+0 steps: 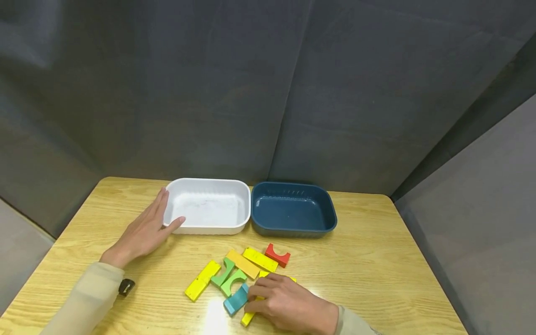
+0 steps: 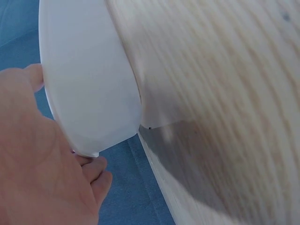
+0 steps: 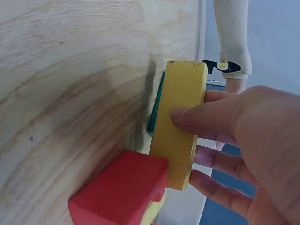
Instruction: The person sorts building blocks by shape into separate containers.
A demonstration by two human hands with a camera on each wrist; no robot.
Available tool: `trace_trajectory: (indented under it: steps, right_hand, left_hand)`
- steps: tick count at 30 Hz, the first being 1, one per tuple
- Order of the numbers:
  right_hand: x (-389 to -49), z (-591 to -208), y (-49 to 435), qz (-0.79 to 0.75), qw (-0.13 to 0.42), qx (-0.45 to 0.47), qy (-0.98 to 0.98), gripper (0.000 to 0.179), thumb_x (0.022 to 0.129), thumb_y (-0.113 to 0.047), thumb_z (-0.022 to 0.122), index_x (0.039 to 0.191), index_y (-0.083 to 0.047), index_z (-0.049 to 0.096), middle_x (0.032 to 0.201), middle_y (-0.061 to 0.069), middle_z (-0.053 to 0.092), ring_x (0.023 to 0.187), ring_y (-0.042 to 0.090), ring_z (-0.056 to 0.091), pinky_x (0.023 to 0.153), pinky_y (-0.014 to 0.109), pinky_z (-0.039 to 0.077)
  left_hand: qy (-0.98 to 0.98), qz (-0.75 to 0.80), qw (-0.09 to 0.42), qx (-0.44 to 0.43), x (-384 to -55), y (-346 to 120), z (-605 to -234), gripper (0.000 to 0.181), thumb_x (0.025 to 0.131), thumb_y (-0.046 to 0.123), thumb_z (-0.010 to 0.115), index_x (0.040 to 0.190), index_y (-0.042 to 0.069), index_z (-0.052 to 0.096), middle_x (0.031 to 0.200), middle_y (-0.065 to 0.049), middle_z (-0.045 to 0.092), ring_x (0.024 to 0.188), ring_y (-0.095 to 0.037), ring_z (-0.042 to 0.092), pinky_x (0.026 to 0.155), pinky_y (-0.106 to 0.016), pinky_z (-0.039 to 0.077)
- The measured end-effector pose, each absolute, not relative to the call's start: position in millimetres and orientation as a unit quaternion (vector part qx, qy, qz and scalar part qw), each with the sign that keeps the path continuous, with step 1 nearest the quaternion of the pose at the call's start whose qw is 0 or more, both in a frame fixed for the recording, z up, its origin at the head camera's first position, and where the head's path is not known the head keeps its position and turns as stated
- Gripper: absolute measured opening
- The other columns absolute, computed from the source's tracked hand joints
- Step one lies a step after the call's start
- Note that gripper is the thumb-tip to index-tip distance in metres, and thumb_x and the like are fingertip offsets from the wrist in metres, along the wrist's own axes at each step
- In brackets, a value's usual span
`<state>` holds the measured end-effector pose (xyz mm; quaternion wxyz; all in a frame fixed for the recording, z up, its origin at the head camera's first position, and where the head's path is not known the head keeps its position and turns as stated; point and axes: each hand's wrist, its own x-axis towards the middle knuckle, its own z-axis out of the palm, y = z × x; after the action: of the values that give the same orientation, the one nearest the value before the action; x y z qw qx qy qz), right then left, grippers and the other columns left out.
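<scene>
My left hand [image 1: 144, 232] rests at the near left corner of a white plastic basin [image 1: 207, 228], fingers along its side and thumb on the front rim. In the left wrist view, the thumb and fingers touch the basin's rim [image 2: 47, 101]. My right hand [image 1: 286, 302] pinches a yellow rectangular block [image 3: 180, 108] between thumb and fingers, low over the table. Beside it lies a blue curved block [image 1: 236, 300]. A red block [image 3: 117, 187] stands close to the yellow one in the right wrist view; the hand hides it in the head view.
Green arch blocks [image 1: 233, 281], an orange block [image 1: 243, 264], yellow blocks [image 1: 203, 280] and a red arch block [image 1: 278, 256] lie around the right hand. A dark blue basin [image 1: 293, 232] stands right of the white one. Grey cloth [image 1: 209, 93] hangs behind the wooden table [image 1: 377, 260].
</scene>
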<state>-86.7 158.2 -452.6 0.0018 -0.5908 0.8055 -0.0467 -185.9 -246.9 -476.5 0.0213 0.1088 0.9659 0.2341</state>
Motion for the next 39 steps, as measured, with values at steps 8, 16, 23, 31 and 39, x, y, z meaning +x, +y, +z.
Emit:
trace_trajectory:
  steps: [8, 16, 23, 31, 39]
  right_hand:
    - [-92.6, -442.9, 160.6, -0.064, -0.033, -0.584, 0.809, 0.023, 0.102, -0.017, 0.077, 0.121, -0.028, 0.081, 0.116, -0.011, 0.072, 0.110, 0.008, 0.065, 0.100, 0.026, 0.056]
    - [-99.9, -433.7, 163.5, -0.068, -0.066, -0.582, 0.808, 0.025, 0.096, -0.015, 0.083, 0.118, -0.027, 0.082, 0.115, -0.009, 0.074, 0.108, 0.010, 0.067, 0.098, 0.026, 0.057]
    - [-106.0, -428.0, 164.4, -0.063, -0.076, -0.580, 0.808, 0.037, 0.087, -0.005, 0.088, 0.117, -0.026, 0.082, 0.113, -0.008, 0.074, 0.105, 0.011, 0.068, 0.097, 0.027, 0.058]
    - [-116.3, -420.1, 163.7, -0.054, -0.107, -0.583, 0.804, 0.033, 0.088, -0.009, 0.089, 0.117, -0.025, 0.083, 0.108, -0.007, 0.074, 0.101, 0.012, 0.067, 0.090, 0.025, 0.058]
    - [-132.5, -406.9, 160.6, -0.057, -0.107, -0.579, 0.806, 0.028, 0.093, -0.010, 0.085, 0.117, -0.022, 0.082, 0.110, -0.005, 0.074, 0.102, 0.015, 0.069, 0.093, 0.028, 0.059]
  left_hand:
    - [0.965, 0.235, 0.021, 0.110, -184.0, -246.9, -475.5, 0.101, 0.109, 0.067, 0.042, 0.170, 0.003, -0.008, 0.178, -0.008, -0.018, 0.164, -0.046, 0.007, 0.126, -0.070, 0.018]
    - [0.965, 0.239, 0.022, 0.109, -185.3, -247.5, -474.6, 0.102, 0.109, 0.067, 0.041, 0.170, 0.003, -0.008, 0.178, -0.007, -0.019, 0.164, -0.045, 0.006, 0.126, -0.070, 0.018]
    - [0.965, 0.236, 0.022, 0.109, -186.9, -247.8, -475.3, 0.102, 0.109, 0.069, 0.041, 0.170, 0.004, -0.009, 0.178, -0.007, -0.019, 0.164, -0.045, 0.005, 0.127, -0.070, 0.017]
    - [0.965, 0.236, 0.021, 0.110, -186.8, -248.0, -477.2, 0.102, 0.109, 0.068, 0.041, 0.170, 0.003, -0.008, 0.178, -0.007, -0.018, 0.164, -0.045, 0.006, 0.127, -0.069, 0.018]
    - [0.965, 0.238, 0.022, 0.111, -186.8, -247.2, -478.0, 0.103, 0.109, 0.068, 0.041, 0.170, 0.002, -0.008, 0.178, -0.008, -0.018, 0.164, -0.045, 0.005, 0.127, -0.069, 0.017]
